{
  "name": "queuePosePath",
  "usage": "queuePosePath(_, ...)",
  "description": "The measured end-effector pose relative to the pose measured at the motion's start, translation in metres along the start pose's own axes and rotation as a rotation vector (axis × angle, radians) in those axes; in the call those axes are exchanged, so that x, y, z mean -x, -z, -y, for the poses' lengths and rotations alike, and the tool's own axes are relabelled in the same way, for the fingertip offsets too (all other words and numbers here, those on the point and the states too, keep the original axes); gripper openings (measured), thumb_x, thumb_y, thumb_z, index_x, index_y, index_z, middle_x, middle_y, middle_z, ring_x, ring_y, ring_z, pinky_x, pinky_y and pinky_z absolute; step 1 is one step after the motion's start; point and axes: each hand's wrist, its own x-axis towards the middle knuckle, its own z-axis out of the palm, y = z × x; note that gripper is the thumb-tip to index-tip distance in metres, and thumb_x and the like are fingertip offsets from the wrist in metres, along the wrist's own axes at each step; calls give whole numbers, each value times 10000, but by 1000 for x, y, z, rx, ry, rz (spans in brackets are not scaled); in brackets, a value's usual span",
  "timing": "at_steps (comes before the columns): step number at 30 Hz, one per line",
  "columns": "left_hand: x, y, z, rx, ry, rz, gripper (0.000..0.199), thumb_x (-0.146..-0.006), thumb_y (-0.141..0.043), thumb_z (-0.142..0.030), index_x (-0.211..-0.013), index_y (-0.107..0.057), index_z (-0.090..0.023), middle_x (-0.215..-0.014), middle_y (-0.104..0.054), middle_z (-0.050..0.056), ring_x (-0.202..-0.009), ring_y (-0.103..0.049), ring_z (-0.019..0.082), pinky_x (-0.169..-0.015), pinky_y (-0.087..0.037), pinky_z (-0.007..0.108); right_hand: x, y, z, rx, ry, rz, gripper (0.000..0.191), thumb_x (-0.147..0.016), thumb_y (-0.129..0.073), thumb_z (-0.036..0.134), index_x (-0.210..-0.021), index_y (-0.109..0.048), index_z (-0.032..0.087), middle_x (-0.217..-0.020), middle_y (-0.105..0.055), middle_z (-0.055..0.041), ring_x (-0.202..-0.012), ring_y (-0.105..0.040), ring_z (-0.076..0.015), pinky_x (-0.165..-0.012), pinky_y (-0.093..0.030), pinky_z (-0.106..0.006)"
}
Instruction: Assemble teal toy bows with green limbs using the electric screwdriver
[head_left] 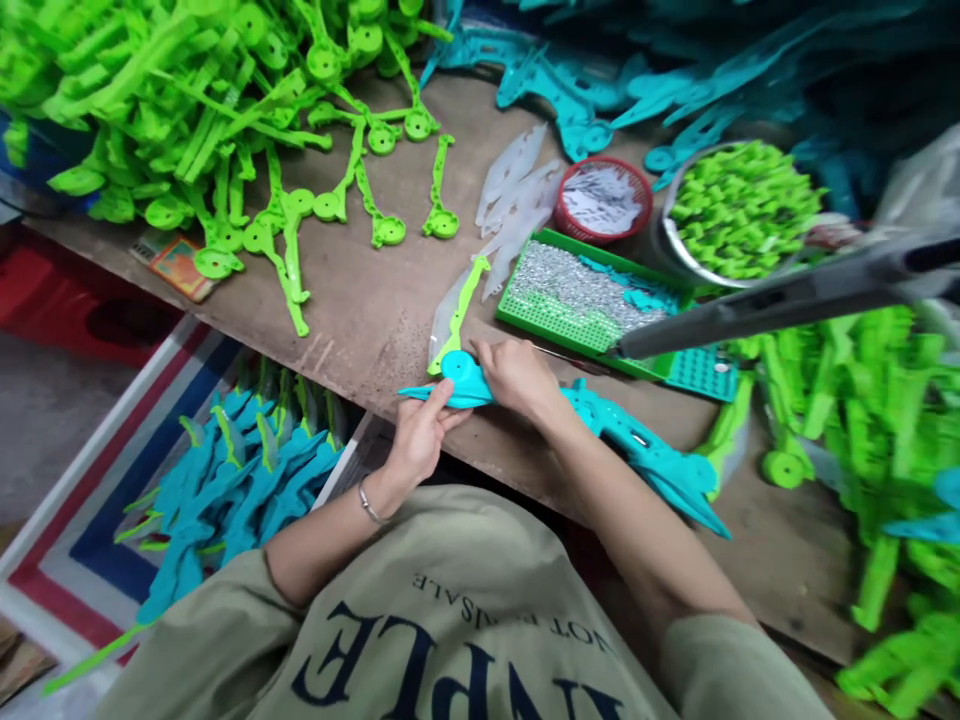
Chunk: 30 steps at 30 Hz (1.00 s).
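Note:
A long teal plastic part [660,458] lies along the bench's near edge, passing beneath my right forearm. My left hand [421,432] pinches its pointed left end between thumb and fingers. My right hand [517,378] is curled closed over the same part, just right of its round joint; its fingertips are partly hidden. From that joint a lime green plastic arm [460,312] points away from me, with a clear plastic blade [444,318] beside it. At the right end sits another green arm [729,432].
A dark grey rod-like tool [750,298] with a thin metal shaft slants in from the right. Behind my hands are a green tray [517,312] of screws, a red basket [564,222] and a bucket [670,232]. Green parts [187,90] heap at left; teal assemblies [240,460] fill a lower box.

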Motion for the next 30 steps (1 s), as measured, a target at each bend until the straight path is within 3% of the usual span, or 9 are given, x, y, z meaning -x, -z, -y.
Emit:
queuePosePath(3,-2,5,-7,-10,37,45,572,-606,-935,-561,-935,-757,-127,-995,-799,117,-1003,-758,296,-1030,-546,512,0,4,1,-113,-67,-9,557,-1091,-257,418,-1394,-622,127,-1240,-718,-236,-1154,-691,-327,-929,-475,-371)
queuePosePath(6,-6,13,-14,-6,-12,37,541,-657,-906,-577,-940,-750,-143,-1045,-798,107,-1016,-759,280,-1057,-538,510,0,4,0,-235,-143,-48,631,-1086,-247,499,-1315,-672,92,-1246,-719,-238,-1177,-680,-298,-984,-463,-354)
queuePosePath(9,-11,19,-15,-30,-37,0,505,-630,-937,-532,-886,-745,-141,-974,-805,78,-958,-770,247,-1054,-552,484,-2,1,-2,-310,-159,-97,688,-1072,-243,568,-1217,-729,104,-1223,-735,-224,-1164,-689,-295,-992,-468,-359)
queuePosePath(13,-17,17,-13,-38,-61,-5,429,-737,-879,-510,-903,-743,-138,-985,-804,86,-985,-768,237,-1051,-559,474,-5,-2,-9,-349,-174,-152,766,-1043,-225,651,-1112,-768,115,-1179,-755,-218,-1144,-704,-312,-976,-486,-377)
queuePosePath(20,-18,11,-15,-54,-37,-27,326,-820,-831,-441,-903,-706,-151,-1012,-799,87,-961,-774,234,-1014,-579,485,-2,-3,-18,-286,-136,-149,519,-1082,-313,425,-1190,-728,132,-1219,-746,-198,-1162,-696,-305,-967,-480,-373)
queuePosePath(25,-16,14,-19,-38,-21,-59,364,-779,-870,-419,-965,-717,-147,-1052,-790,99,-912,-781,240,-968,-604,480,-4,-7,-19,-275,-163,-185,556,-1084,-277,446,-1069,-748,151,-1090,-769,-191,-1021,-724,-300,-872,-486,-373)
queuePosePath(27,-15,14,-18,-26,-22,-63,376,-749,-893,-418,-933,-711,-145,-1000,-793,87,-890,-782,237,-952,-612,469,0,-17,-19,-319,-169,-330,495,-1073,-331,446,-965,-717,156,-1006,-760,-172,-939,-710,-273,-828,-482,-363)
queuePosePath(28,-14,14,-18,-20,-24,-60,389,-734,-904,-421,-927,-707,-147,-982,-793,78,-884,-782,236,-944,-616,465,5,-24,-20,-365,-150,-473,425,-1062,-380,431,-919,-682,168,-953,-742,-146,-895,-690,-251,-807,-479,-355)
queuePosePath(30,-13,15,-17,-14,-24,-52,418,-713,-917,-433,-933,-702,-150,-960,-793,65,-878,-783,235,-931,-622,454,19,-39,-27,-480,-85,-882,258,-1022,-481,380,-868,-587,201,-856,-666,-74,-824,-626,-206,-788,-474,-345)
